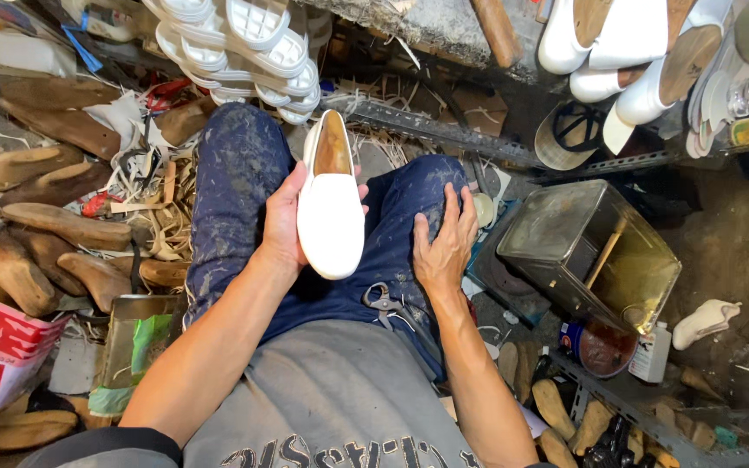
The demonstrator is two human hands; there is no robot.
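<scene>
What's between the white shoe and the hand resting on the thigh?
Head view: only blue trouser cloth lies between the white shoe and the right hand; the pincers sit lower.

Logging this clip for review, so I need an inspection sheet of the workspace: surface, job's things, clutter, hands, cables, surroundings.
Surface: no bench in use; the person's lap in stained blue jeans serves as one.
Job's things: white slip-on shoe, toe toward the camera, tan lining showing at the heel opening.
Clutter: wooden shoe lasts piled at left, pale scrap strips beside them, metal pincers on the lap.
Hands: left hand cradles the shoe from its side; right hand lies flat on the right thigh, holding nothing.
Cables: nothing seen.
Surroundings: stacked white soles ahead, white shoes on a shelf at upper right, square metal tin with a stick inside, white plastic bottle.
</scene>
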